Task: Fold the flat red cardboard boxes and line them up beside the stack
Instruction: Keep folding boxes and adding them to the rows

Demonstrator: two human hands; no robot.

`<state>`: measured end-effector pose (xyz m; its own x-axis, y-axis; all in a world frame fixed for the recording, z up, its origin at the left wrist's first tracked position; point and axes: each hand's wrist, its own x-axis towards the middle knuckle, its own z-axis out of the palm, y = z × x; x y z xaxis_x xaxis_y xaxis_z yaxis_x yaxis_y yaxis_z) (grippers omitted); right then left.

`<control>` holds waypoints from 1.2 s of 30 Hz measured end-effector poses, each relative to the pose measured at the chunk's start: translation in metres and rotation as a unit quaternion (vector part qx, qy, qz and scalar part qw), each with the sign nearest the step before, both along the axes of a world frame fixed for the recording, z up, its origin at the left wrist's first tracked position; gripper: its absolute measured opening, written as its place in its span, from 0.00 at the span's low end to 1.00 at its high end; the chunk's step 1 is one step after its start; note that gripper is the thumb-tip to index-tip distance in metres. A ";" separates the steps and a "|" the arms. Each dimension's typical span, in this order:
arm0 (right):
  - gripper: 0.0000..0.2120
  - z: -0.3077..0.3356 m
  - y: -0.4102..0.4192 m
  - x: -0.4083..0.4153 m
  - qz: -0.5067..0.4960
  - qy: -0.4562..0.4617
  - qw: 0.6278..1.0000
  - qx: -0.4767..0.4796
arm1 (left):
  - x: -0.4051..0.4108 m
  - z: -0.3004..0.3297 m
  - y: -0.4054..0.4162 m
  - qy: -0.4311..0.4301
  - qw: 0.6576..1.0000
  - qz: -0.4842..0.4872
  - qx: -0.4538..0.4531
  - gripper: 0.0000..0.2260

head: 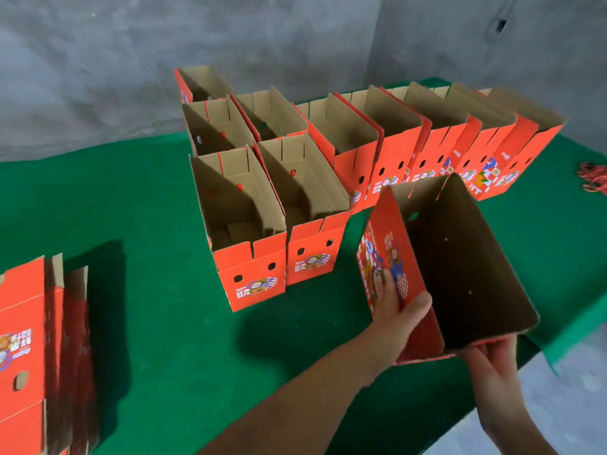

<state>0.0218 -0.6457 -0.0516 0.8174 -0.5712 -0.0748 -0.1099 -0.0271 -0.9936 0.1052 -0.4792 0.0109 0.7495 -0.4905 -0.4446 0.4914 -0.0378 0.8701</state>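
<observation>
- Head view: a green surface (pixel 157 307) fills most of the scene, with a grey wall behind it.
- Both hands hold one opened red box (pixel 440 257) at the lower right, tilted so that its brown inside faces the camera.
- The left hand (pixel 399 308) grips the box's printed red side panel, fingers flat on the outside, thumb hooked over the near edge.
- The right hand (pixel 492 359) holds the box's near bottom corner from below, fingers curled under the cardboard edge.
- Just left of the held box stand folded boxes (pixel 249 257), tops open, in two short columns reaching back to the wall.
- A further row of folded boxes (pixel 437 142) runs to the right behind the held box, packed side by side.
- At the far left edge a stack of flat boxes (pixel 23 339) stands upright, well apart from the folded ones.
- A bundle of red cord (pixel 593 180) lies at the right edge of the surface.
</observation>
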 end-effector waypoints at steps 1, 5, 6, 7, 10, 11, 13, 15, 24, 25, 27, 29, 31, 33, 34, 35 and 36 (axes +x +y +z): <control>0.30 0.003 -0.006 0.014 -0.001 0.012 1.000 -0.012 | 0.011 -0.001 -0.004 0.027 1.000 -0.007 -0.008 0.54; 0.14 0.020 -0.009 0.072 0.032 0.032 0.998 -0.054 | 0.054 0.006 0.000 0.131 0.989 0.066 -0.022 0.40; 0.14 0.025 -0.006 0.088 0.045 0.040 0.996 -0.058 | 0.063 0.007 0.002 0.131 0.986 0.101 -0.032 0.38; 0.16 0.026 -0.003 0.105 0.057 0.042 0.996 -0.060 | 0.069 0.008 0.002 0.126 0.983 0.131 -0.041 0.37; 0.22 0.018 0.008 0.143 0.085 0.052 0.995 -0.024 | 0.085 0.005 0.001 0.089 0.970 0.223 -0.044 0.35; 0.23 0.013 0.014 0.152 0.090 0.055 0.994 -0.009 | 0.088 0.001 0.000 0.079 0.966 0.247 -0.025 0.34; 0.23 0.004 0.023 0.172 0.081 0.067 0.994 0.023 | 0.093 -0.005 -0.002 0.094 0.958 0.270 0.017 0.34; 0.25 -0.001 0.032 0.191 0.078 0.083 0.993 0.041 | 0.096 -0.008 -0.004 0.133 0.957 0.258 0.014 0.35; 0.37 0.026 0.073 0.265 0.030 0.249 0.960 0.127 | 0.143 -0.019 -0.004 0.050 0.973 0.225 -0.020 0.31; 0.38 0.026 0.074 0.265 0.022 0.240 0.959 0.150 | 0.142 -0.021 -0.007 0.042 0.972 0.228 -0.025 0.31; 0.41 0.028 0.079 0.260 0.024 0.209 0.962 0.177 | 0.139 -0.025 -0.010 0.034 0.967 0.251 -0.024 0.29; 0.42 0.025 0.089 0.248 0.046 0.190 0.963 0.186 | 0.133 -0.025 -0.008 0.035 0.965 0.261 -0.005 0.23; 0.32 0.020 0.107 0.233 0.088 0.190 0.951 0.227 | 0.125 -0.024 -0.002 0.055 0.968 0.243 0.007 0.20; 0.24 0.016 0.124 0.217 0.123 0.191 0.943 0.243 | 0.118 -0.024 0.004 0.081 0.972 0.221 0.010 0.20; 0.23 0.015 0.129 0.210 0.116 0.184 0.949 0.228 | 0.114 -0.023 0.008 0.094 0.972 0.217 0.007 0.20; 0.20 0.015 0.133 0.202 0.100 0.178 0.957 0.204 | 0.108 -0.022 0.012 0.102 0.971 0.215 -0.004 0.20; 0.16 0.018 0.138 0.194 0.088 0.174 0.957 0.214 | 0.101 -0.023 0.018 0.099 0.972 0.214 -0.016 0.19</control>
<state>0.2158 -0.5081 -0.0334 0.7809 -0.2832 -0.5568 -0.4677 0.3260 -0.8216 0.2058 -0.4614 -0.0116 0.7884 -0.1693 -0.5914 0.6151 0.2315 0.7537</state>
